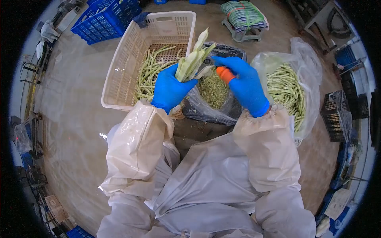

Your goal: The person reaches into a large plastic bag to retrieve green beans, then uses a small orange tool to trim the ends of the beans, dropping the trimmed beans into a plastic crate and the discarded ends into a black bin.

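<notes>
My left hand (171, 88), in a blue glove, is closed round a bunch of pale green beans (190, 65) that point up and to the right. To the right of the bunch, my right hand (247, 84), also gloved in blue, grips an orange-handled tool (225, 74); its working end is hard to make out. Below and between the hands, a plastic-lined container (212, 116) holds small green trimmings (214, 89). Long green beans (149, 75) lie in a white basket (121, 59) to the left. More beans (286, 85) fill a clear plastic bag (313, 71) at the right.
Blue crates (105, 20) stand at the upper left. A small stool (242, 35) at the top bears folded sacks (244, 16). At the right is a black crate (335, 119). Wet floor (75, 107) shows at the left, and a person in white is far off at the upper left.
</notes>
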`<state>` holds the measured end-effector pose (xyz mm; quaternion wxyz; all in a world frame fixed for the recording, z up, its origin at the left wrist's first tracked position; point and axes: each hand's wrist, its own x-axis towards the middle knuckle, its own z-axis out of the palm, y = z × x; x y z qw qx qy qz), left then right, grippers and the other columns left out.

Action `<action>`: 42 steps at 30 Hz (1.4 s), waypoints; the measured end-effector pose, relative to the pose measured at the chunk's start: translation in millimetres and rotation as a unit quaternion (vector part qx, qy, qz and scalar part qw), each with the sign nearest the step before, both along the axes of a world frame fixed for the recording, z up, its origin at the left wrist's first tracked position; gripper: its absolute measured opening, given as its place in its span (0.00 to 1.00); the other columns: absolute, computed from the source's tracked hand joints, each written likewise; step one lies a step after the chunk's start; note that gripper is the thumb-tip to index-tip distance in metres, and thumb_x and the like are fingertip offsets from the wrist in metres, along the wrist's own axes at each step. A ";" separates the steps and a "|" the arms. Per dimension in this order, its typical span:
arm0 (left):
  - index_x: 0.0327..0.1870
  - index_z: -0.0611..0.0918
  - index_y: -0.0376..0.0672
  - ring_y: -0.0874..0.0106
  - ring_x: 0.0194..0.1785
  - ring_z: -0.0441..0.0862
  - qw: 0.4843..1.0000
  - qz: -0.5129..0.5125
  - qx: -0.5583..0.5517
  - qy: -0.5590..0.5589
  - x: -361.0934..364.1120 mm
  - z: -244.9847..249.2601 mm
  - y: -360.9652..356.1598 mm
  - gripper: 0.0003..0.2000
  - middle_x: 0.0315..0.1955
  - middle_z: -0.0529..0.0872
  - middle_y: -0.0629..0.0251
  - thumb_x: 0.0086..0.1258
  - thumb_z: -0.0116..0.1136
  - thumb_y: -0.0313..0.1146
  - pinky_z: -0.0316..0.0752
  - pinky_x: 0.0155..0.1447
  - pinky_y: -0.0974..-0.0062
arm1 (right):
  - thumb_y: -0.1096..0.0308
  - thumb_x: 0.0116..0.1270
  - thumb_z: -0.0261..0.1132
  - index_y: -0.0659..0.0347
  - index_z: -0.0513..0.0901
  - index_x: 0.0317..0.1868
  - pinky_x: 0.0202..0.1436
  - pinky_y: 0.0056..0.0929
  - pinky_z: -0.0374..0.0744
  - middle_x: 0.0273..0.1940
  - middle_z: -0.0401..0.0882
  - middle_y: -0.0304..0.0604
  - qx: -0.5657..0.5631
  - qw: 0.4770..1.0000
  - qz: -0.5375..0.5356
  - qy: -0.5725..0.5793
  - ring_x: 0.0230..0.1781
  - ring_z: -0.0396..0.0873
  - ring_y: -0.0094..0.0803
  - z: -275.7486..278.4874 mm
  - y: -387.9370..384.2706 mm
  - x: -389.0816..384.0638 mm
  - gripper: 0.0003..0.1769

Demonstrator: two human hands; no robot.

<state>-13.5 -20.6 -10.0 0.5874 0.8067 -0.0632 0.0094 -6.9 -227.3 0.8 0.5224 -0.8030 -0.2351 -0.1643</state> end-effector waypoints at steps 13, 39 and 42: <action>0.47 0.81 0.42 0.59 0.40 0.83 0.994 0.005 0.090 -0.067 1.1 -17.5 -0.4 0.22 0.36 0.85 0.53 0.47 0.69 0.35 0.76 0.45 0.68 | 0.69 0.56 0.61 0.59 0.81 0.36 0.38 0.43 0.76 0.35 0.79 0.50 -0.187 0.981 -0.049 0.004 0.35 0.77 0.49 -7.6 2.6 -5.0 0.07; 0.45 0.78 0.38 0.71 0.36 0.79 0.876 0.092 -0.474 0.019 21.2 26.4 58.1 0.12 0.33 0.81 0.64 0.60 0.60 0.27 0.76 0.41 0.73 | 0.60 0.55 0.65 0.63 0.81 0.45 0.44 0.38 0.77 0.36 0.82 0.53 -0.151 0.975 -0.163 0.017 0.33 0.81 0.44 -43.6 -54.6 32.1 0.19; 0.45 0.78 0.37 0.71 0.37 0.79 0.906 0.098 -0.411 0.003 18.4 24.8 45.0 0.13 0.34 0.81 0.64 0.58 0.61 0.26 0.75 0.43 0.74 | 0.58 0.62 0.63 0.66 0.79 0.48 0.45 0.35 0.78 0.42 0.81 0.53 0.097 0.951 0.015 0.294 0.36 0.81 0.38 -11.0 -8.8 11.9 0.21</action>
